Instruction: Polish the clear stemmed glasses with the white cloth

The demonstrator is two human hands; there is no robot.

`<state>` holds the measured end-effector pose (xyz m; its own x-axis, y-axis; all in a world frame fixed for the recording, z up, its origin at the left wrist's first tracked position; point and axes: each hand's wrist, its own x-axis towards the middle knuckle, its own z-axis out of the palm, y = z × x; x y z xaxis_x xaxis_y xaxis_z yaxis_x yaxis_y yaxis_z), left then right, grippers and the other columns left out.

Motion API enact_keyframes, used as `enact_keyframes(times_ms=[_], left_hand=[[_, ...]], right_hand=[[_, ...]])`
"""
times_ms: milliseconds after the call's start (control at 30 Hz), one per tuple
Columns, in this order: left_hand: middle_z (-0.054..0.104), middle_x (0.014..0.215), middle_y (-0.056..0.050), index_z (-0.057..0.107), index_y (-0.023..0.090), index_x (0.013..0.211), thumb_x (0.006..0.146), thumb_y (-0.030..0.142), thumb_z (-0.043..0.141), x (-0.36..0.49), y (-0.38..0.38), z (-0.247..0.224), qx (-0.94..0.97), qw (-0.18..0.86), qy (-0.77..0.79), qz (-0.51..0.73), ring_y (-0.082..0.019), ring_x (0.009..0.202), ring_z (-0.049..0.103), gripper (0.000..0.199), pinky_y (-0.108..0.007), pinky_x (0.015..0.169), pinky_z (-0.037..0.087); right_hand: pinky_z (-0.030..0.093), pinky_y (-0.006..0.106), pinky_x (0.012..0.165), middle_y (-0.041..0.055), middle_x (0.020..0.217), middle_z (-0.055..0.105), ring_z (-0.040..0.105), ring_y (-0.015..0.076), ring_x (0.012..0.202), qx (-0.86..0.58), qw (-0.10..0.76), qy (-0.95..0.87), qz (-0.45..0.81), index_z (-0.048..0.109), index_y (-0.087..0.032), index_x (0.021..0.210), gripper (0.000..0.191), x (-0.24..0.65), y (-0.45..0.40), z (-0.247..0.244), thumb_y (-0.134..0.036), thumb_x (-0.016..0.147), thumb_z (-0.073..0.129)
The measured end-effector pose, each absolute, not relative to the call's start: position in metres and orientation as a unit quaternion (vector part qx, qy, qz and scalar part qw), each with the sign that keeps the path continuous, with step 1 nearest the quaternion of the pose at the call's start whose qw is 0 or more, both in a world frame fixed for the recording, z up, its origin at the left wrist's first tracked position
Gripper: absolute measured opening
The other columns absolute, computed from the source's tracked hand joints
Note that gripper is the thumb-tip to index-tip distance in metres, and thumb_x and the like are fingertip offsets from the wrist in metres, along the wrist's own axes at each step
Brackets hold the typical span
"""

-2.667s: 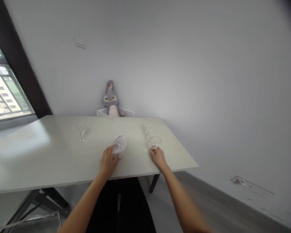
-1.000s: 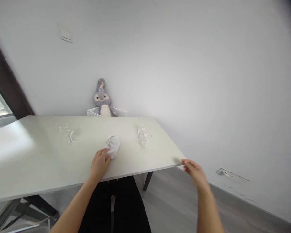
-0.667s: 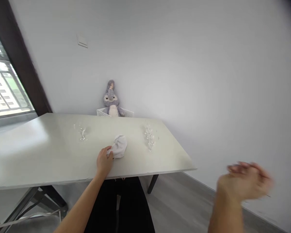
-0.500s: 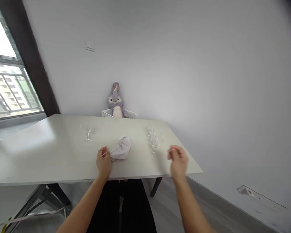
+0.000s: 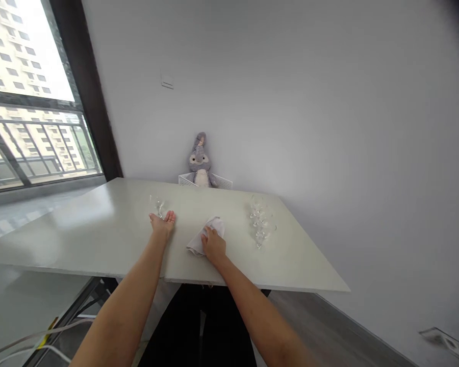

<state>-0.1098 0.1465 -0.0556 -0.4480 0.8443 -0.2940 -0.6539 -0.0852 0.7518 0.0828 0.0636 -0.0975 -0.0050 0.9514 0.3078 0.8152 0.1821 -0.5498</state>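
Observation:
A clear stemmed glass stands on the left part of the pale table. My left hand is at its base, fingers spread with the palm turned up, and holds nothing. Near the table's front middle lies a light grey-white cloth. Over its right part rests my right hand, fingers bent onto the cloth and gripping it. To the right, several clear glasses stand close together in a row.
Behind the table's far edge a grey plush toy sits in a white basket against the wall. A window is at the left. White cables run below the table's left side. A socket is at the lower right.
My left hand has left the cloth, moved forward to the single glass and opened. My right hand has come left from beside the glass row onto the cloth. The view has shifted left.

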Motion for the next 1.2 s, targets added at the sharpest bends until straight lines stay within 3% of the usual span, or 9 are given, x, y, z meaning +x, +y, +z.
enact_keyframes(times_ms=[133,333,533,733,833,900,1000,1100,1200], left_hand=[[0.051,0.099,-0.015,0.023,0.021,0.127,0.079,0.063,0.001,-0.116,0.162,-0.049,0.049,0.571,0.396,0.717,-0.016,0.079,0.06,0.068,-0.027,0.061,0.05],[0.045,0.112,-0.014,0.022,0.032,0.122,0.077,0.068,0.013,-0.123,0.178,-0.046,-0.015,0.595,0.296,0.747,-0.021,0.093,0.058,0.057,-0.031,0.059,0.052],[0.046,0.103,-0.014,0.035,0.02,0.097,0.082,0.06,0.012,-0.125,0.178,-0.038,-0.042,0.593,0.28,0.753,-0.02,0.093,0.057,0.048,-0.031,0.06,0.054],[0.053,0.083,-0.006,0.039,0.018,0.079,0.087,0.041,0.033,-0.105,0.152,-0.04,0.006,0.612,0.258,0.747,-0.017,0.087,0.06,0.025,-0.032,0.068,0.054],[0.059,0.078,-0.007,0.047,0.015,0.075,0.083,0.031,0.047,-0.085,0.127,-0.051,0.055,0.638,0.243,0.728,-0.021,0.085,0.061,0.018,-0.037,0.072,0.053],[0.062,0.078,-0.009,0.051,0.014,0.075,0.082,0.03,0.049,-0.071,0.109,-0.06,0.117,0.655,0.224,0.712,-0.021,0.086,0.062,0.018,-0.037,0.074,0.052],[0.064,0.082,-0.008,0.054,0.014,0.079,0.08,0.03,0.053,-0.053,0.087,-0.073,0.186,0.666,0.192,0.696,-0.021,0.088,0.063,0.016,-0.035,0.077,0.05],[0.063,0.091,-0.006,0.055,0.017,0.087,0.078,0.031,0.057,-0.041,0.075,-0.082,0.208,0.674,0.176,0.687,-0.021,0.095,0.061,0.016,-0.035,0.082,0.048],[0.061,0.098,-0.005,0.054,0.021,0.095,0.078,0.034,0.057,-0.034,0.068,-0.088,0.217,0.686,0.164,0.674,-0.02,0.1,0.058,0.022,-0.036,0.088,0.044]], right_hand=[[0.04,0.026,0.071,0.0055,0.099,0.058,0.056,0.016,0.086,-0.634,0.365,-0.676,0.09,0.055,-0.019,0.1,0.028,0.086,0.063,-0.1,-0.027,0.088,0.032],[0.04,0.026,0.07,0.005,0.094,0.056,0.052,0.0158,0.084,-0.627,0.418,-0.657,0.027,0.056,-0.019,0.094,0.026,0.089,0.065,-0.102,-0.026,0.088,0.032],[0.035,0.033,0.08,0.0091,0.101,0.059,0.05,0.0206,0.094,-0.608,0.315,-0.729,0.005,0.054,-0.02,0.113,0.032,0.084,0.061,-0.094,-0.03,0.088,0.037],[0.034,0.036,0.077,0.0108,0.082,0.065,0.058,0.0216,0.083,-0.667,0.196,-0.717,0.052,0.063,-0.016,0.084,0.045,0.088,0.057,-0.083,-0.039,0.091,0.025],[0.035,0.035,0.075,0.0103,0.084,0.065,0.059,0.023,0.082,-0.667,0.187,-0.719,0.064,0.058,-0.016,0.093,0.047,0.091,0.049,-0.08,-0.057,0.081,0.038],[0.035,0.036,0.076,0.0125,0.092,0.064,0.057,0.026,0.088,-0.665,0.178,-0.724,0.053,0.053,-0.015,0.102,0.059,0.093,0.041,-0.08,-0.063,0.069,0.05],[0.035,0.035,0.076,0.013,0.096,0.063,0.057,0.0256,0.089,-0.66,0.16,-0.733,0.048,0.054,-0.016,0.103,0.045,0.097,0.032,-0.084,-0.048,0.071,0.055],[0.036,0.031,0.071,0.0083,0.086,0.065,0.058,0.0195,0.078,-0.669,0.206,-0.708,0.088,0.059,-0.018,0.087,0.018,0.108,0.026,-0.092,-0.028,0.078,0.046],[0.037,0.027,0.066,0.0024,0.075,0.062,0.055,0.0152,0.07,-0.657,0.403,-0.609,0.187,0.058,-0.019,0.077,0.016,0.125,0.019,-0.1,-0.026,0.078,0.044]])
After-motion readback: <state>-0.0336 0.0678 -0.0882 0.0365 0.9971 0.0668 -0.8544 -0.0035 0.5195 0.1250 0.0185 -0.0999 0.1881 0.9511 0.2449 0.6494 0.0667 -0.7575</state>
